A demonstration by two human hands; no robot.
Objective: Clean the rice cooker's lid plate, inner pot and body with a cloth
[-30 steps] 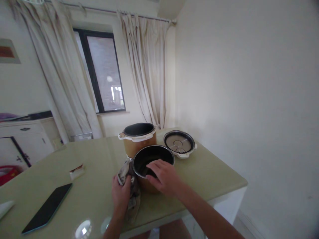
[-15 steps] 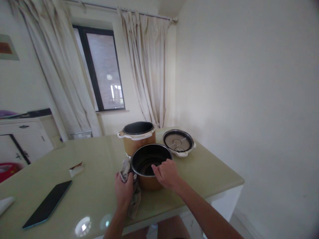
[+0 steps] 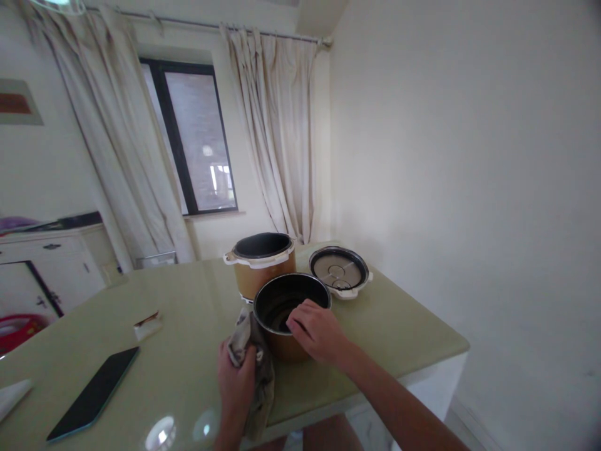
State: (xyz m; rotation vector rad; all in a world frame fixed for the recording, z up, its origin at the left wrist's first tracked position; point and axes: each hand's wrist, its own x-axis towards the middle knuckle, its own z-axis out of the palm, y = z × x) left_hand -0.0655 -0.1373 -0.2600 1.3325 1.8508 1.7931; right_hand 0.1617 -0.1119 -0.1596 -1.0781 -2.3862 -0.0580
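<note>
Round pot (image 3: 277, 300), dark inside and brown outside, stands upright on the surface (image 3: 188, 357) near its near edge, open end up. State of work: pot sits outside the cooker body (image 3: 257, 274), and the lid (image 3: 337, 272) is off; condition of the pot's inside cannot be judged, too dark. Left hand (image 3: 236, 385) has its grip closed on a crumpled cloth (image 3: 263, 376), which hangs at the pot's left side, apparently against the wall. Right hand (image 3: 319, 332) is at the near right rim, fingers curled over the opening; grip partly closed, but cannot tell whether it pinches the rim or anything within. Cooker body upright, just beyond the pot; lid lies to its right, inner face up. Farther left: small packet (image 3: 148, 326), and nearer, a dark flat device (image 3: 94, 394).
</note>
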